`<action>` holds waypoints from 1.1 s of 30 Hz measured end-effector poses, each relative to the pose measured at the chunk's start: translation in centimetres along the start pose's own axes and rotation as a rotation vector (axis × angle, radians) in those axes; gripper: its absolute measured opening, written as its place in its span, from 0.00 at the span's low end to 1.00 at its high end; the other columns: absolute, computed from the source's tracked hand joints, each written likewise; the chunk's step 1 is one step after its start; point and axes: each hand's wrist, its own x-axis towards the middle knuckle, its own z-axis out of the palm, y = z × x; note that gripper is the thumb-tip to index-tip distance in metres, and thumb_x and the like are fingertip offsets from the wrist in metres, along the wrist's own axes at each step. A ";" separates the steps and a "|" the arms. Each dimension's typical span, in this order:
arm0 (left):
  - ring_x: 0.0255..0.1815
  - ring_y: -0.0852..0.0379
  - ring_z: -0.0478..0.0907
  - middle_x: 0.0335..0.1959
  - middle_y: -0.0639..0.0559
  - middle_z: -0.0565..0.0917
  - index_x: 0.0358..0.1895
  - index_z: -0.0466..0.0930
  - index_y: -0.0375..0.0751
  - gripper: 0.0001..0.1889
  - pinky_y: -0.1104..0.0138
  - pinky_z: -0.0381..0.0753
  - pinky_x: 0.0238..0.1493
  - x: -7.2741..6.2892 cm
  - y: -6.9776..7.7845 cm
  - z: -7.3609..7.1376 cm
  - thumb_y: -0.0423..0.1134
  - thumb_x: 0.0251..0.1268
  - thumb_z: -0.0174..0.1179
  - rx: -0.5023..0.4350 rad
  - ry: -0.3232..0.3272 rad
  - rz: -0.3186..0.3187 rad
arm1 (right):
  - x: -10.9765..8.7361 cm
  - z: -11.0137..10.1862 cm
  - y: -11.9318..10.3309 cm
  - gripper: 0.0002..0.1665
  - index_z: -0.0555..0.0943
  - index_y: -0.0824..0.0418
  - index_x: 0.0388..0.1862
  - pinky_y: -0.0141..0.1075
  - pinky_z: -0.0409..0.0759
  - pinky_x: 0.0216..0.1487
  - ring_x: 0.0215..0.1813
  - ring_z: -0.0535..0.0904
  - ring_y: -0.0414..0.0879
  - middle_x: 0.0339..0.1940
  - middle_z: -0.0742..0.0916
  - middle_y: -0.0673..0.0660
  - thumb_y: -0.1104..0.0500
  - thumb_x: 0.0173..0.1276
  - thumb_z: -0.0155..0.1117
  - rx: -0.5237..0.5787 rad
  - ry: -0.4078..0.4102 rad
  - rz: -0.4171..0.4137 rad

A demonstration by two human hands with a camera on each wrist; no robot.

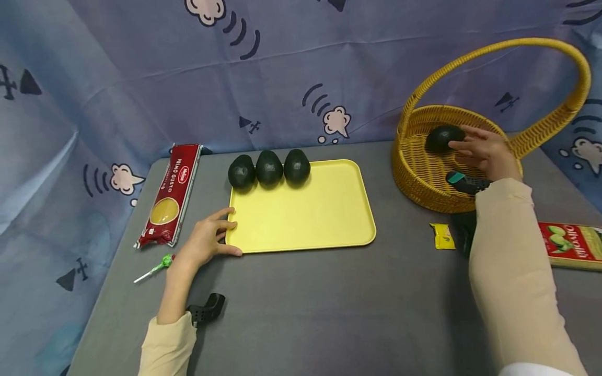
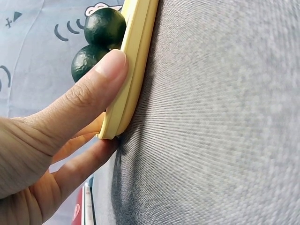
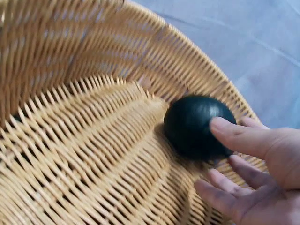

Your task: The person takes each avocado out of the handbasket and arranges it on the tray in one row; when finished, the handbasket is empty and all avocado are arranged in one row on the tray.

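Note:
In the head view my left hand (image 1: 207, 240) grips the near left corner of a yellow tray (image 1: 305, 214). The left wrist view shows the thumb against the tray rim (image 2: 129, 79), with other fingers around the corner. Three dark green avocados (image 1: 269, 169) stand in a row at the tray's far left edge. My right hand (image 1: 486, 151) reaches into a yellow wicker basket (image 1: 409, 177) and pinches another avocado (image 1: 444, 139) there. In the right wrist view, the thumb lies over this avocado (image 3: 197, 126), and some fingers spread below it.
A red pasta packet (image 1: 171, 196) and a green-wrapped lollipop (image 1: 157, 267) lie left of the tray. Near the basket are a small yellow packet (image 1: 442, 236) and a red Olivoila packet (image 1: 571, 243). The basket's tall handle (image 1: 512, 44) arches above it.

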 end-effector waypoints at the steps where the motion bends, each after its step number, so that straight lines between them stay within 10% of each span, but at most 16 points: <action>1: 0.55 0.39 0.77 0.65 0.34 0.70 0.51 0.79 0.20 0.32 0.57 0.82 0.47 0.1 0.0 0.0 0.35 0.40 0.77 -0.007 0.000 0.001 | 0.1 -0.2 0.1 0.51 0.47 0.41 0.78 0.24 0.82 0.35 0.32 0.80 0.31 0.75 0.59 0.44 0.56 0.65 0.65 -0.017 -0.014 0.007; 21: 0.56 0.40 0.77 0.65 0.35 0.70 0.52 0.79 0.21 0.32 0.56 0.82 0.49 -0.1 -0.2 0.6 0.36 0.39 0.77 0.004 -0.012 -0.006 | 2.0 1.2 0.5 0.55 0.48 0.38 0.77 0.27 0.84 0.38 0.50 0.78 0.38 0.77 0.57 0.49 0.55 0.59 0.71 0.134 0.017 0.015; 24: 0.57 0.40 0.76 0.65 0.35 0.70 0.52 0.79 0.21 0.32 0.56 0.82 0.49 -0.1 -0.2 0.6 0.36 0.40 0.77 0.012 -0.011 -0.010 | 2.1 1.1 0.3 0.56 0.49 0.40 0.78 0.23 0.77 0.23 0.32 0.81 0.36 0.57 0.80 0.48 0.57 0.58 0.72 0.157 0.012 0.011; 27: 0.56 0.40 0.77 0.65 0.35 0.70 0.52 0.79 0.21 0.32 0.56 0.81 0.50 0.0 -0.1 0.5 0.36 0.40 0.77 0.005 -0.011 -0.013 | 2.2 0.9 0.1 0.56 0.50 0.41 0.78 0.28 0.63 0.12 0.18 0.73 0.36 0.32 0.80 0.41 0.57 0.57 0.73 0.127 0.001 0.014; 33: 0.53 0.41 0.79 0.65 0.34 0.70 0.51 0.79 0.20 0.32 0.58 0.82 0.48 0.1 -0.4 0.4 0.34 0.39 0.77 -0.017 0.008 0.001 | 2.4 0.3 -0.4 0.52 0.48 0.42 0.78 0.32 0.58 0.12 0.13 0.66 0.37 0.25 0.80 0.42 0.53 0.63 0.69 -0.041 -0.103 0.031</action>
